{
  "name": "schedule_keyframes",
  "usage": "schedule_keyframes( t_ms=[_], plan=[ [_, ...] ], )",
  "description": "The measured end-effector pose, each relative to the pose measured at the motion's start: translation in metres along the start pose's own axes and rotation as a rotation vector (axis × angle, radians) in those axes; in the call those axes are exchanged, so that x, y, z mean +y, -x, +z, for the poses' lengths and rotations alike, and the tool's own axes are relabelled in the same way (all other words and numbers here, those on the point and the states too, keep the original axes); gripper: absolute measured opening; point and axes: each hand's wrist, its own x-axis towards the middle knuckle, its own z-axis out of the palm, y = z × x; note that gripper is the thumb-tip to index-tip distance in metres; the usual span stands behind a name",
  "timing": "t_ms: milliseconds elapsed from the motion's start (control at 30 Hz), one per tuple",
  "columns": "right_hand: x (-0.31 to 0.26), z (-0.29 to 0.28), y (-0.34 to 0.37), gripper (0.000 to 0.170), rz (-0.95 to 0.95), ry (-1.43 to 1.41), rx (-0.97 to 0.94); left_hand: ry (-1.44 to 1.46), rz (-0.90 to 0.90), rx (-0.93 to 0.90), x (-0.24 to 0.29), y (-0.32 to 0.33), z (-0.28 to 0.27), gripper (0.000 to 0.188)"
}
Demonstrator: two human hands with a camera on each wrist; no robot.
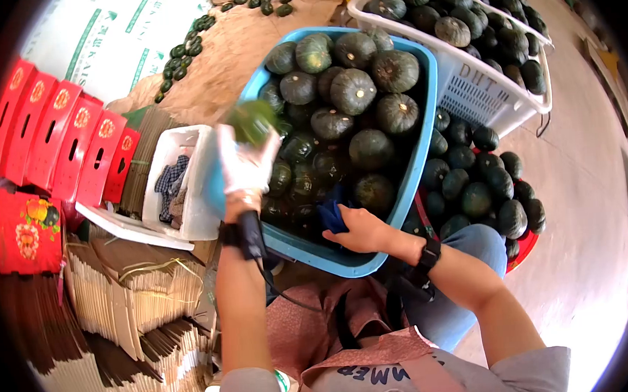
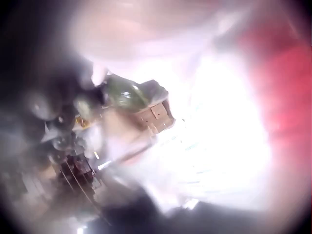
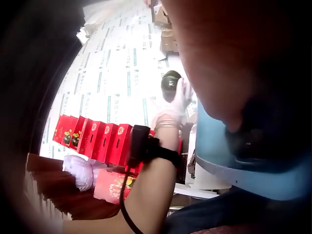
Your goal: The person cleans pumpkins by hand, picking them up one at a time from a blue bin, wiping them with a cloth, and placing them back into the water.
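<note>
A dark green pumpkin (image 1: 252,122) is gripped in my left hand (image 1: 244,164), which wears a white glove and is blurred beside the blue tub's left rim. In the right wrist view the same pumpkin (image 3: 170,84) shows shiny above the gloved palm (image 3: 174,106). Over the tub's near end, my bare right hand (image 1: 364,230) holds a blue cloth (image 1: 333,213). The blue tub (image 1: 347,265) is full of green pumpkins (image 1: 352,92), the lower ones wet. Blur covers most of the left wrist view, where part of the green pumpkin (image 2: 127,95) shows.
White crates (image 1: 475,92) of pumpkins stand at the upper right, with a pile of pumpkins (image 1: 476,198) below them. At left are red boxes (image 1: 70,141), a white foam box (image 1: 197,159) and stacked cardboard (image 1: 142,301). Small pumpkins (image 1: 179,61) lie in a row behind.
</note>
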Motion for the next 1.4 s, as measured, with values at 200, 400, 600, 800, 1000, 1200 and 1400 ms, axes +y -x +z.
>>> schedule_keyframes(
  t_ms=[200,400,600,800,1000,1200,1400],
  plan=[
    [0.055,0.019,-0.023,0.054,0.415,-1.080,0.098,-1.638,-0.244,0.047,-0.058,-0.011,-0.028,0.074],
    [0.028,0.010,-0.001,0.047,0.445,-1.152,0.266,-2.445,-0.521,0.101,-0.106,-0.043,-0.041,0.122],
    [0.035,0.009,-0.009,0.069,0.475,-1.540,0.343,-2.277,-0.303,0.237,-0.110,-0.037,-0.051,0.099],
    [0.034,-0.015,-0.021,0.069,0.115,-1.505,0.422,-0.955,-0.359,-0.163,-0.054,0.014,-0.033,0.049],
    [0.023,0.011,-0.069,0.077,0.035,-1.207,0.430,-0.552,-0.092,-0.205,-0.091,0.058,-0.035,0.056],
    [0.005,0.033,-0.031,0.068,-0.132,-0.537,0.524,-0.676,0.081,0.173,-0.092,0.027,-0.068,0.032],
    [0.007,0.033,-0.046,0.064,-0.144,-0.440,0.663,-0.921,0.250,0.172,-0.111,0.027,-0.064,0.034]
  ],
)
